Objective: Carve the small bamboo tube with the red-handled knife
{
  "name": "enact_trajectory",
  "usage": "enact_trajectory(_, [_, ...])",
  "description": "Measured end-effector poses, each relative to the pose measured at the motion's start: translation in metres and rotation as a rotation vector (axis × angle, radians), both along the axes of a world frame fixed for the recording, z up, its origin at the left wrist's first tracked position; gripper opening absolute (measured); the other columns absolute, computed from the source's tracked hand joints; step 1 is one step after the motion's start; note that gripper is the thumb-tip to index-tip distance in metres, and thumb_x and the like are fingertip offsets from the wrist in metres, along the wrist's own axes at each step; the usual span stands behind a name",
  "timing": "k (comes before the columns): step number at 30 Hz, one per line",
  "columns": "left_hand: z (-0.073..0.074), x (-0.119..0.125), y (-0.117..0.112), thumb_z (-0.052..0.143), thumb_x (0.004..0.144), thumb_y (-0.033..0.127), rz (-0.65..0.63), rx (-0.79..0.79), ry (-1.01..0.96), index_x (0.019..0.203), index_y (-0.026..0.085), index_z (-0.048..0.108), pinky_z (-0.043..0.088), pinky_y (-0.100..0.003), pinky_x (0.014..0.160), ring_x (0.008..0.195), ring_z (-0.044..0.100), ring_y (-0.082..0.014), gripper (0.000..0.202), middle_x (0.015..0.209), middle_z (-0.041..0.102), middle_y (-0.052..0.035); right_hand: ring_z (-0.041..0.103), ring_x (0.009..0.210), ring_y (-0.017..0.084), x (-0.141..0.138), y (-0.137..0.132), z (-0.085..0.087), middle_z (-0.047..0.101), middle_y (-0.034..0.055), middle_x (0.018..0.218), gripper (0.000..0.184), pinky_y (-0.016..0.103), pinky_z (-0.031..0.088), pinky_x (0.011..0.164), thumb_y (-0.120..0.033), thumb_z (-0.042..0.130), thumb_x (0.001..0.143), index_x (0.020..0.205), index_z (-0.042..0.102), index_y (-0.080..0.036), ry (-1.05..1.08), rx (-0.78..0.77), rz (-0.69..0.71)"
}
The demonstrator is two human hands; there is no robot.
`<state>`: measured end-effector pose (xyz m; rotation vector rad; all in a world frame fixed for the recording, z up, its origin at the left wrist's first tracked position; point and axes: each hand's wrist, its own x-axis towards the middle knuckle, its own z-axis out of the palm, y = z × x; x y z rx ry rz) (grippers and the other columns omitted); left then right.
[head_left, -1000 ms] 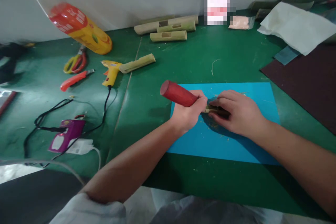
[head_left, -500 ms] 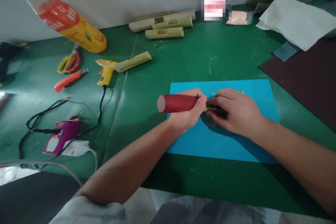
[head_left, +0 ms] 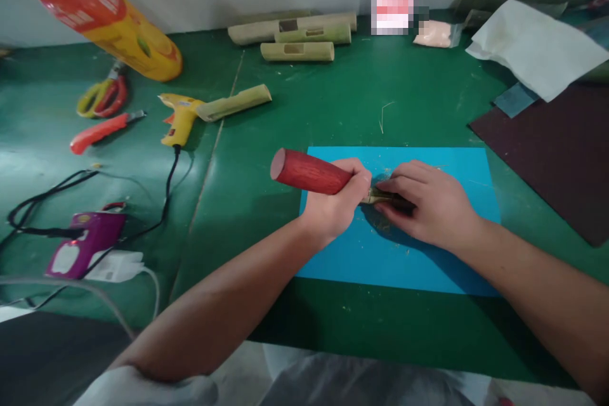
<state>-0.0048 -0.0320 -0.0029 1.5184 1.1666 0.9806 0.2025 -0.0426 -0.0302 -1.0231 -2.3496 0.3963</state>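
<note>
My left hand (head_left: 335, 206) is closed round a tool with a thick red wooden handle (head_left: 309, 171). The butt of the handle points left and up; its working end is hidden by my fingers. Pinched between the thumb and fingers of my right hand (head_left: 432, 203) is a narrow olive-brown piece, apparently bamboo (head_left: 378, 196), whose right end is hidden under the palm. The tool's hidden end meets or lies very near this piece. Both hands are over a blue sheet (head_left: 352, 260) sprinkled with small shavings.
Left on the green table (head_left: 419, 108) are a yellow glue gun (head_left: 179, 120), cut bamboo (head_left: 235, 103), a red-handled knife (head_left: 102, 133), scissors (head_left: 107, 95), a bottle (head_left: 128, 32) and a purple power block (head_left: 90, 244) with cords. Bamboo tubes (head_left: 299, 51) line the back; white paper (head_left: 537, 44) lies right.
The red handle's butt has swung up and left, tilting the tool, while my right hand stays almost in place. The view has shifted slightly, so things on the left appear further left.
</note>
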Motion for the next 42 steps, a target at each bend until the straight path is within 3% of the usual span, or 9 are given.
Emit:
enact_trajectory(2, [-0.002, 0.003, 0.0, 0.059, 0.086, 0.037, 0.05, 0.029, -0.006, 0.06, 0.024, 0.052, 0.046, -0.032, 0.061, 0.06, 0.049, -0.0136, 0.03, 0.06, 0.053, 0.0014, 0.067, 0.084, 0.025, 0.0, 0.0, 0.001, 0.076, 0.01, 0.091, 0.024, 0.039, 0.051, 0.073, -0.034, 0.065, 0.106, 0.106, 0.08, -0.015, 0.003, 0.029, -0.009])
enact_trajectory(12, [-0.005, -0.001, -0.002, 0.062, 0.088, 0.024, 0.03, 0.176, 0.16, 0.082, 0.024, 0.065, 0.048, -0.031, 0.062, 0.069, 0.064, -0.015, 0.006, 0.081, 0.074, -0.0002, 0.068, 0.088, 0.026, 0.001, -0.001, 0.001, 0.075, 0.0106, 0.093, 0.022, 0.04, 0.051, 0.076, -0.036, 0.065, 0.106, 0.104, 0.079, -0.019, -0.044, 0.013, -0.026])
enact_trajectory(16, [-0.003, -0.001, -0.005, 0.07, 0.087, 0.03, 0.095, 0.173, 0.224, 0.077, 0.024, 0.063, 0.041, -0.031, 0.055, 0.06, 0.058, -0.0134, 0.013, 0.071, 0.071, 0.0014, 0.067, 0.086, 0.025, 0.001, 0.0, 0.001, 0.075, 0.0104, 0.092, 0.02, 0.039, 0.05, 0.074, -0.033, 0.065, 0.105, 0.103, 0.078, -0.019, -0.027, 0.037, -0.027])
enact_trajectory(22, [-0.007, -0.002, -0.003, 0.074, 0.096, 0.047, 0.123, 0.273, 0.17, 0.071, 0.024, 0.059, 0.045, -0.033, 0.06, 0.063, 0.06, -0.0141, 0.037, 0.068, 0.068, 0.0011, 0.066, 0.085, 0.025, 0.0, 0.0, 0.0, 0.075, 0.0104, 0.091, 0.025, 0.039, 0.05, 0.075, -0.037, 0.062, 0.108, 0.103, 0.079, -0.018, -0.019, 0.004, -0.026])
enact_trajectory(27, [-0.008, -0.001, 0.0, 0.073, 0.095, 0.041, 0.111, 0.263, 0.151, 0.071, 0.024, 0.058, 0.045, -0.032, 0.06, 0.062, 0.058, -0.0132, 0.034, 0.066, 0.065, 0.0019, 0.066, 0.085, 0.025, -0.001, -0.001, 0.0, 0.076, 0.0111, 0.093, 0.027, 0.04, 0.05, 0.075, -0.035, 0.063, 0.107, 0.109, 0.08, -0.015, -0.023, 0.024, -0.016])
enact_trajectory(35, [-0.018, -0.003, -0.002, 0.064, 0.093, 0.03, 0.108, 0.324, 0.172, 0.068, 0.023, 0.052, 0.04, -0.034, 0.061, 0.061, 0.05, -0.0136, 0.029, 0.064, 0.056, 0.0019, 0.065, 0.087, 0.025, -0.005, -0.002, 0.001, 0.075, 0.0105, 0.093, 0.023, 0.038, 0.046, 0.073, -0.036, 0.063, 0.107, 0.105, 0.079, -0.019, -0.02, -0.006, -0.008])
enact_trajectory(42, [-0.009, 0.005, -0.004, 0.061, 0.077, 0.021, 0.196, 0.071, -0.092, 0.052, 0.023, 0.047, 0.04, -0.029, 0.053, 0.055, 0.044, -0.0119, 0.028, 0.054, 0.047, 0.0015, 0.066, 0.086, 0.024, -0.005, 0.001, 0.0, 0.075, 0.0099, 0.091, 0.025, 0.038, 0.049, 0.073, -0.037, 0.064, 0.107, 0.098, 0.08, -0.019, -0.001, -0.001, -0.014])
